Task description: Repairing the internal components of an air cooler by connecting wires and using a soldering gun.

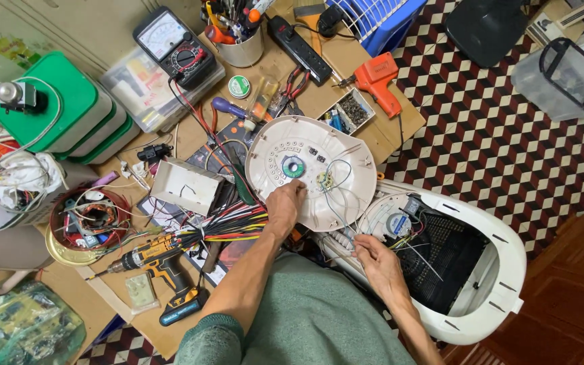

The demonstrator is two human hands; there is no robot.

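The left hand [285,201] presses narrow fingers on the round white cover [310,169], which lies tilted against the open appliance body [501,270]. The right hand [373,260] pinches thin wires [339,189] — a pull could tear them off.

Soft, even daylight is filling the scene, seemingly coming from the upper left, and no hard shadows are falling anywhere. The round white plastic cover [311,170] is reading brightest, close to washing out on its upper rim. The left hand [285,203] is casting only a faint shadow under its fingers. The black mesh interior of the white plastic housing [501,250] is sinking into near-darkness. Focus is staying crisp at the centre, while the wide lens is bending the checkered floor tiles [501,128] and softening the corners
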